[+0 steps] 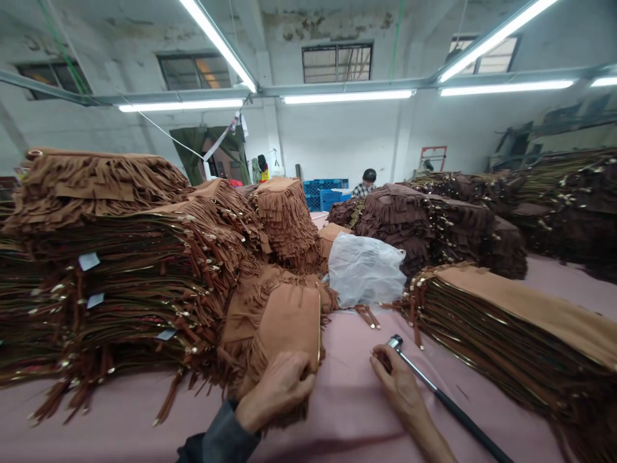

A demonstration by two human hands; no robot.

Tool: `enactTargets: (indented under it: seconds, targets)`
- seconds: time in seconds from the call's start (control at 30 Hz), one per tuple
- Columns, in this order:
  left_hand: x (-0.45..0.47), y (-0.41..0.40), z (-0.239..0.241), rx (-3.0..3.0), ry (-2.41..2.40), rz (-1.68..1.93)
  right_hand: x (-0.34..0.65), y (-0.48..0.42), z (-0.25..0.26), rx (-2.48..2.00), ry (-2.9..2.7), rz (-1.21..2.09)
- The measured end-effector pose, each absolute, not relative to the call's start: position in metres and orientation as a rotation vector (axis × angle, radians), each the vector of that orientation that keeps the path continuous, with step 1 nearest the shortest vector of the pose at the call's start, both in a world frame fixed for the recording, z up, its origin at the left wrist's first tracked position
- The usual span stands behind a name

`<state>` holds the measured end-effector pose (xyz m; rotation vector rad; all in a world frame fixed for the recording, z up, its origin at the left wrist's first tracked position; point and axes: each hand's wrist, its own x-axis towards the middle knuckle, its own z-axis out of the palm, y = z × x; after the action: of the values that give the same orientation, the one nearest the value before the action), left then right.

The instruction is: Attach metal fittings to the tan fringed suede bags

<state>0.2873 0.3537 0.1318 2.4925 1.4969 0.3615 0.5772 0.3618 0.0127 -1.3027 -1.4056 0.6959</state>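
My left hand is closed on the lower edge of a tan fringed bag, beside its gold zipper. This bag leans on more brown fringed pieces, its smooth side facing up. To the right, my right hand hovers over or rests on the pink cloth. Its thumb and fingertips are brought together in a pinch; anything between them is too small to make out. Just beyond that hand lies a hammer with a metal head and a dark handle, running toward the bottom right.
Tall stacks of brown fringed bags fill the left side. A long tan-topped stack borders the right. A white plastic bag sits ahead, near dark brown stacks. Behind them are a person and blue crates. Pink cloth covers the table.
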Motion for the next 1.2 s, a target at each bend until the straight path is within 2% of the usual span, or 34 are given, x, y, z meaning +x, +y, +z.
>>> enactTargets:
  seconds: [0.1,0.17,0.33,0.43,0.6,0.8,1.03,1.2]
  targets:
    - [0.295,0.34,0.133,2.444,1.331,0.177,0.578,0.363,0.016,-1.295,-1.374,0.708]
    - [0.307,0.351,0.138,2.471,1.373,0.222,0.579,0.364,0.017,-1.279,-1.357,0.717]
    - [0.352,0.437,0.165,2.653,1.775,0.515,0.578,0.364,0.018,-1.23,-1.324,0.747]
    - [0.367,0.493,0.174,2.509,2.023,0.375,0.579,0.361,0.022,-1.224,-1.306,0.756]
    - [0.362,0.527,0.159,2.397,2.026,0.246,0.582,0.36,0.028,-1.222,-1.273,0.777]
    - [0.357,0.523,0.135,2.394,1.965,0.34,0.582,0.363,0.024,-1.232,-1.239,0.761]
    - [0.384,0.509,0.137,2.452,1.613,0.444,0.581,0.362,0.026,-1.198,-1.228,0.764]
    - [0.408,0.472,0.108,2.139,0.994,0.631,0.583,0.361,0.032,-1.194,-1.164,0.676]
